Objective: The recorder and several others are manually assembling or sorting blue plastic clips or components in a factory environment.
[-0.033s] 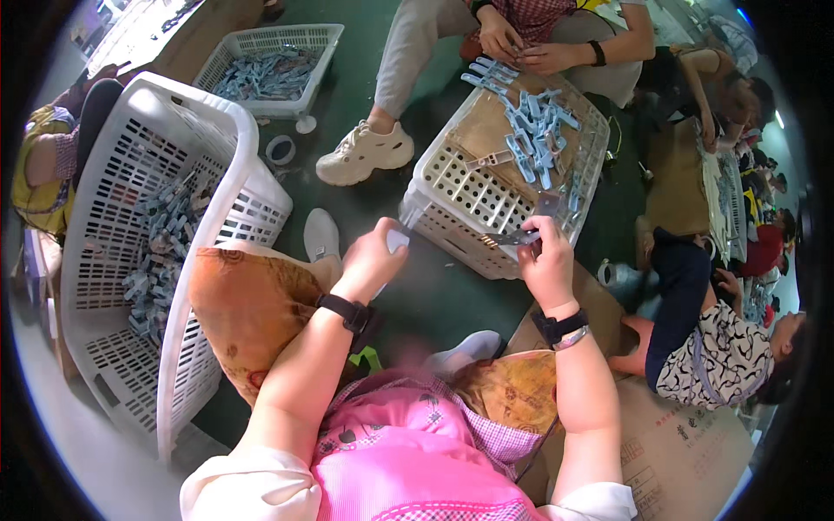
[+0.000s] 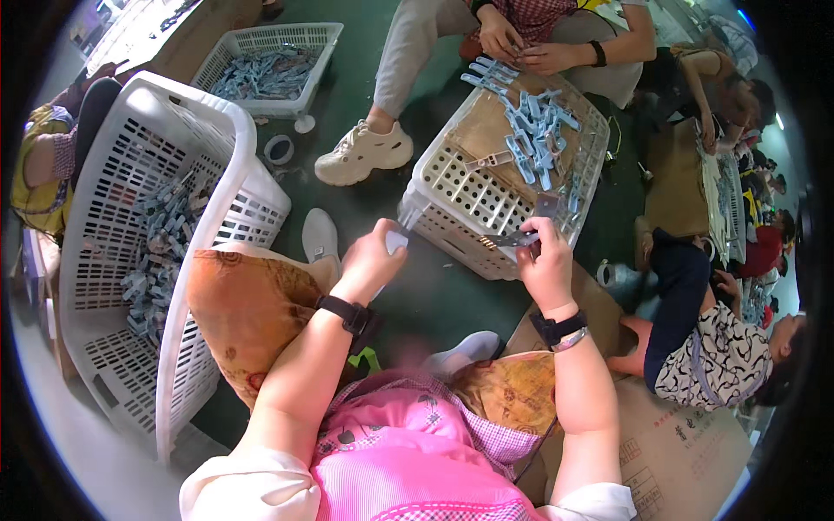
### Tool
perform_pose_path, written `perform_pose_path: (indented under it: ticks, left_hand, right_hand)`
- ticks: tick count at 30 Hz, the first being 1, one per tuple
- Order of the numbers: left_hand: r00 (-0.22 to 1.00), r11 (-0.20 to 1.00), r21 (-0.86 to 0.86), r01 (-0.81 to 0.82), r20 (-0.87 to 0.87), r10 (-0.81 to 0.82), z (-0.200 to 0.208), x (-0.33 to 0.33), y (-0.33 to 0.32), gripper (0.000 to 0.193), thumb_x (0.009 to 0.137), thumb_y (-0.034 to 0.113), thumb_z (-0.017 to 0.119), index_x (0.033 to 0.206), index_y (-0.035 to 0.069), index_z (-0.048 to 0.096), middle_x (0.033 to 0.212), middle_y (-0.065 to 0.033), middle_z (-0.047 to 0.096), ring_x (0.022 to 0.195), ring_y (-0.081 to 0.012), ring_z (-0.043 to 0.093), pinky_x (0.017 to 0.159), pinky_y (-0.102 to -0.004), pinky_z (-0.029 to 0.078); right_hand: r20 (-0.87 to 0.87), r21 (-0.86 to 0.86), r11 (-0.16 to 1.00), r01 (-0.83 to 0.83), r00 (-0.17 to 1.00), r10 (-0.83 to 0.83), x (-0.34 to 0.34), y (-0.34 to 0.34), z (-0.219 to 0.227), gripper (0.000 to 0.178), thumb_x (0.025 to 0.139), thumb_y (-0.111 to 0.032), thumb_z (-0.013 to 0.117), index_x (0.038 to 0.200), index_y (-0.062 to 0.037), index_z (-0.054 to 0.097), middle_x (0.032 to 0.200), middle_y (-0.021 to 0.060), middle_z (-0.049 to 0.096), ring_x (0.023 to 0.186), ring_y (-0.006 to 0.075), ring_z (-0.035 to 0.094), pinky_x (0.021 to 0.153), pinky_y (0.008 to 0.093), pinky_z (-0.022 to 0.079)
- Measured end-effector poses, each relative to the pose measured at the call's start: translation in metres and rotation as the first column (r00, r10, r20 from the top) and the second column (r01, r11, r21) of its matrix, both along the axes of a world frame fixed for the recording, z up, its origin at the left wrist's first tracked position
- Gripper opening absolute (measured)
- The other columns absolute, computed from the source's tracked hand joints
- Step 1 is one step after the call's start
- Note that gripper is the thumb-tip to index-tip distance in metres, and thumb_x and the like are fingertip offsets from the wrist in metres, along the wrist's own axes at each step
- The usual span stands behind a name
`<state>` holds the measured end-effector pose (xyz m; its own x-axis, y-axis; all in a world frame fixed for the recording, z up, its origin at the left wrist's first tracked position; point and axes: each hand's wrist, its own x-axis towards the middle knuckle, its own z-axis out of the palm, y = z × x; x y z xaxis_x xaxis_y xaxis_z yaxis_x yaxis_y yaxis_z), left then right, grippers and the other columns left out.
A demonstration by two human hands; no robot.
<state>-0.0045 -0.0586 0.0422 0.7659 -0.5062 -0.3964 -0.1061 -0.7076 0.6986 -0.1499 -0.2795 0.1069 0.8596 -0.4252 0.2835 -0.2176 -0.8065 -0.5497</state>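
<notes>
The right hand pinches a thin grey metal clip between thumb and fingertips, just beside the near rim of an upturned white crate at 12 o'clock from the person's lap. The left hand, at 9 o'clock from the right, is curled around a small pale-blue plastic piece. On the crate lies a brown cardboard sheet bearing a heap of blue clips. At 1 o'clock a seated co-worker's hands hold further clips. At 9 o'clock a tall white basket leans, partly filled with grey-blue pieces; another basket lies at 11 o'clock.
</notes>
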Motion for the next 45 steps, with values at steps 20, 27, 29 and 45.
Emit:
perform_pose_path:
  ticks: [20,27,29,45]
  left_hand:
    - [0.994,0.998,0.047,0.043,0.103,-0.048,-0.049,0.005,-0.032,0.048,0.077,0.029,0.062,0.12,0.019,0.045,0.091,-0.0193,0.065,0.085,-0.0373,0.063,0.072,-0.0475,0.05]
    - [0.997,0.999,0.03,0.041,-0.066,-0.039,-0.081,0.004,-0.034,0.05,0.077,0.031,0.062,0.121,0.013,0.046,0.096,-0.0226,0.065,0.09,-0.0396,0.062,0.077,-0.0473,0.049]
    - [0.997,0.999,0.005,0.04,-0.069,-0.039,-0.08,0.008,-0.04,0.049,0.077,0.03,0.061,0.12,0.012,0.046,0.096,-0.0235,0.065,0.091,-0.0399,0.062,0.078,-0.047,0.049]
    - [0.996,0.995,-0.066,0.08,-0.029,-0.082,-0.119,0.031,-0.062,0.052,0.078,0.027,0.062,0.122,0.006,0.043,0.099,-0.0264,0.063,0.095,-0.0398,0.061,0.082,-0.045,0.048]
  right_hand:
    - [0.076,-0.107,0.994,0.013,0.997,-0.005,0.059,-0.045,-0.029,0.041,0.066,0.007,0.057,0.104,-0.0089,0.054,0.091,0.0106,0.061,0.085,0.0315,0.06,0.076,0.04,0.045]
    - [0.012,-0.126,0.992,-0.001,1.0,0.002,0.085,-0.044,-0.033,0.042,0.07,0.002,0.063,0.108,-0.0117,0.051,0.108,0.0057,0.063,0.084,0.0302,0.062,0.076,0.0398,0.047]
    - [0.025,-0.134,0.991,0.012,1.0,-0.009,0.09,-0.045,-0.027,0.041,0.071,0.0,0.063,0.108,-0.0109,0.05,0.104,0.0068,0.063,0.079,0.032,0.062,0.071,0.042,0.047]
    - [-0.008,-0.195,0.98,-0.026,1.0,0.025,0.087,-0.057,-0.05,0.036,0.075,-0.01,0.06,0.109,-0.0107,0.048,0.065,0.0144,0.06,0.061,0.0338,0.061,0.055,0.045,0.047]
